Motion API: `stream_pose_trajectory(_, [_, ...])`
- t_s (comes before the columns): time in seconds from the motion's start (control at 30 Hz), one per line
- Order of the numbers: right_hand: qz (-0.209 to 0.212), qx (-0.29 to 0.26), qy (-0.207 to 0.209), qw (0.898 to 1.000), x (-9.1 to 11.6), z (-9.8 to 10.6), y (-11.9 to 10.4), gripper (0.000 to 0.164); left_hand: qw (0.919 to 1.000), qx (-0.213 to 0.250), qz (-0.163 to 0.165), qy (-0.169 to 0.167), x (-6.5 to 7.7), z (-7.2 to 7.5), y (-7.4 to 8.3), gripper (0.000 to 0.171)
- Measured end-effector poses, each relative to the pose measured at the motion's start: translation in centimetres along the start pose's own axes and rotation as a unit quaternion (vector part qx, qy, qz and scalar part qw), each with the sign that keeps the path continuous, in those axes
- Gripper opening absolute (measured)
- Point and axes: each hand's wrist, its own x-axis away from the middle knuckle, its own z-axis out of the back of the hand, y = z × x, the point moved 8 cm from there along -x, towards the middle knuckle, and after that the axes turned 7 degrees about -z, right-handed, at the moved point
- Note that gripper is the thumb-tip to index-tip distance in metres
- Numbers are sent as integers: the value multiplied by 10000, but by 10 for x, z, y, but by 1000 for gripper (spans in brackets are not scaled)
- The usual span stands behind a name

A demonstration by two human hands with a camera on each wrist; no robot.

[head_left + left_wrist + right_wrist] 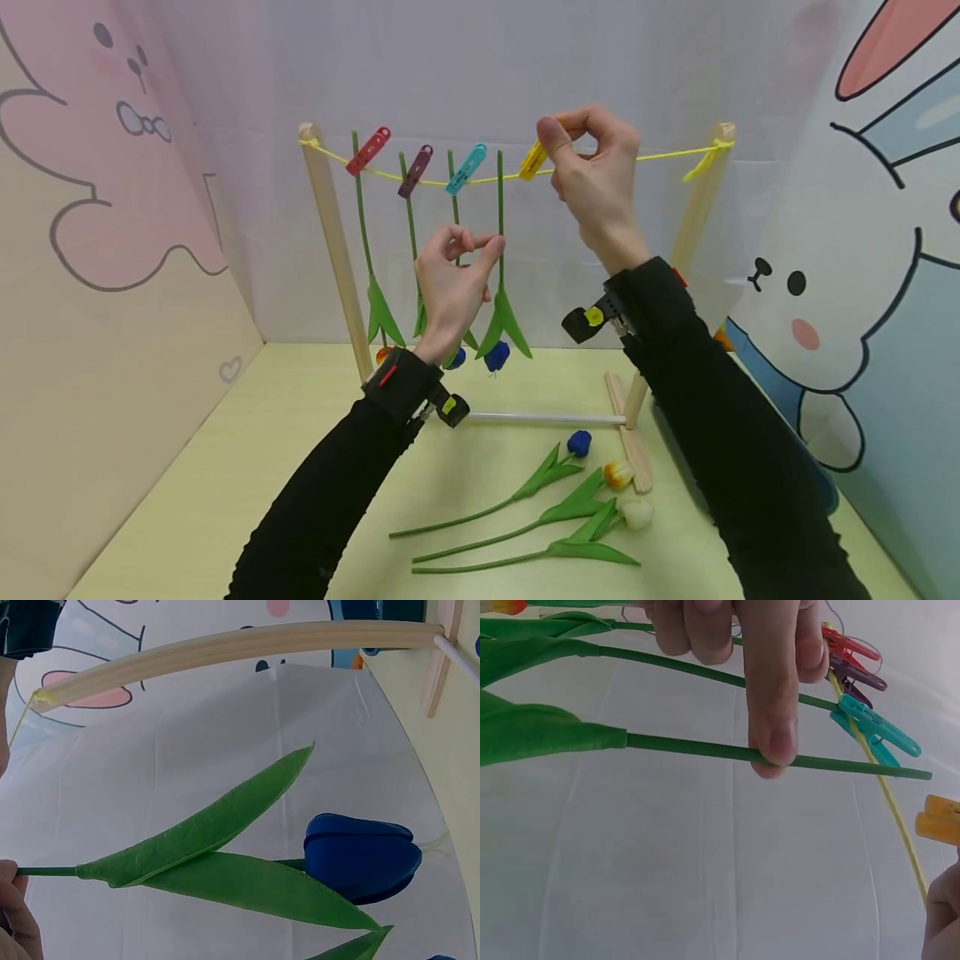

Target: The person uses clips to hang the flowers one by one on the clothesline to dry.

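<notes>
My left hand pinches the upright stem of a blue tulip between thumb and forefinger. This tulip hangs head down, its two green leaves spread above the bloom. The stem's cut end rises past the yellow string. To the right, my right hand holds a yellow clothespin by its handles, close to the string. In the right wrist view, a gap shows between that clothespin and the stem. Red, purple and turquoise clothespins clip three other tulip stems to the string.
Two wooden posts carry the string, joined low down by a white rod. On the table lie a blue tulip, an orange-yellow tulip and a white tulip. A dark bin stands at right, partly behind my right sleeve.
</notes>
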Motion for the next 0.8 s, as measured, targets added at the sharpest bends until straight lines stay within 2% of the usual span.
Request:
stream_pose_trajectory(0.13, [45, 108, 49, 9999, -2, -5, 0, 12, 10000, -29, -34, 37, -2, 0, 0, 28])
stream_pose_trajectory(0.27, [-126, 241, 130, 9995, -2, -9, 3, 12, 10000, 3, -12, 54, -2, -1, -2, 29])
stream_pose_trajectory(0.47, [-87, 523, 278, 9982, 1, -14, 7, 23, 9999, -60, -122, 80, -3, -1, -1, 30])
stream_pose_trajectory(0.63, [-97, 695, 410, 9967, 3, -16, 7, 23, 9998, -97, -176, 69, -3, -1, -1, 30])
stream_pose_trajectory(0.8, [-61, 1017, 512, 9935, 3, -17, 6, 22, 9999, -72, -87, 28, -3, -2, -1, 30])
